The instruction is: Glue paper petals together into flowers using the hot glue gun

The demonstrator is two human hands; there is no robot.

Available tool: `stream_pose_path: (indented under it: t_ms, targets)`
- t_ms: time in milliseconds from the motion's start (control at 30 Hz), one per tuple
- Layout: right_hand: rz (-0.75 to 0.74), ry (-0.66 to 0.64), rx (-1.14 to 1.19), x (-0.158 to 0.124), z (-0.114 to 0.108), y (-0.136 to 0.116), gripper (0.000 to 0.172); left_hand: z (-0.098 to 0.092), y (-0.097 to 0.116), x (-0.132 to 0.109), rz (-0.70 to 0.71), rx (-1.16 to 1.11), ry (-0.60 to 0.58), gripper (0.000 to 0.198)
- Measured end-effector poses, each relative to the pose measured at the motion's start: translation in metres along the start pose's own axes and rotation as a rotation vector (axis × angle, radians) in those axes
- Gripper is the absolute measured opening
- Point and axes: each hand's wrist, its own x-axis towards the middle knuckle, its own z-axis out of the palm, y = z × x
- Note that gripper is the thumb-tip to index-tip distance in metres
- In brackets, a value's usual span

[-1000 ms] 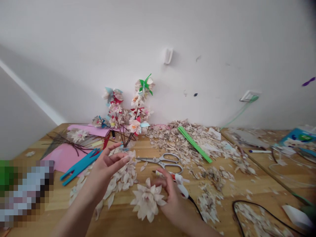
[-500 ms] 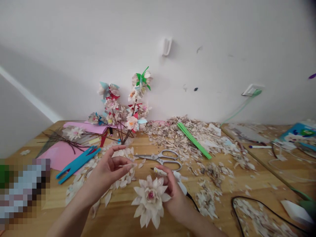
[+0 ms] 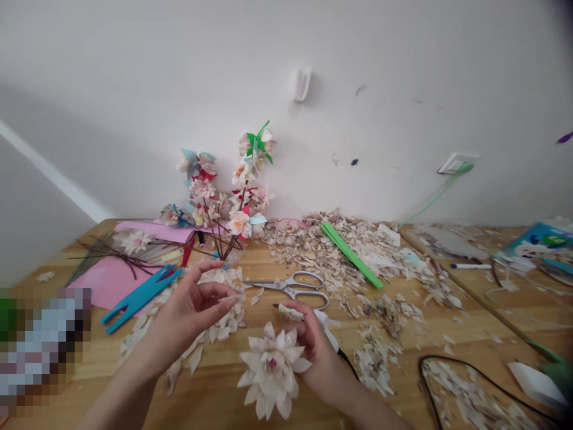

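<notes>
Low in the middle, my right hand (image 3: 316,352) is closed around the back of a pale petal flower (image 3: 272,373) with a pink centre, which faces me. Its fingers hide the flower's stem end. A white tool (image 3: 332,339), which looks like a glue gun with a black cord, shows behind that hand; whether the hand touches it I cannot tell. My left hand (image 3: 197,313) is left of the flower and apart from it, thumb and finger pinched on a small pale petal (image 3: 239,297). Silver scissors (image 3: 286,285) lie just beyond both hands.
Loose dried petals (image 3: 308,245) cover much of the wooden table. Upright stems carry a bunch of flowers (image 3: 239,224) by the wall. Green strips (image 3: 351,255) lie at the back, blue cut paper (image 3: 143,297) at left, pink sheets (image 3: 111,280) beside it. A black cord (image 3: 423,382) loops at right.
The flower has tipped and shifted slightly downward in my right hand. My left hand has hardly moved.
</notes>
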Motion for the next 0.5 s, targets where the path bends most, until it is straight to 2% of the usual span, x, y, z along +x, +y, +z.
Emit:
stream_pose_path:
  t_ms: [200,300,400,500]
  targets:
    - [-0.045,-0.095,-0.278,-0.006,-0.005,-0.004,0.070,0.001,0.000,-0.012,0.163,0.290,-0.197,0.053]
    - [-0.209,-0.150,-0.489,-0.006,-0.009,-0.007,0.066,0.002,0.002,-0.019,0.247,0.407,-0.232,0.054]
    - [-0.421,-0.200,-0.684,-0.003,-0.013,-0.015,0.075,0.002,0.004,-0.022,0.291,0.419,-0.224,0.054]
    - [-0.543,-0.216,-0.812,-0.002,-0.015,-0.023,0.080,0.001,0.004,-0.023,0.343,0.390,-0.211,0.056]
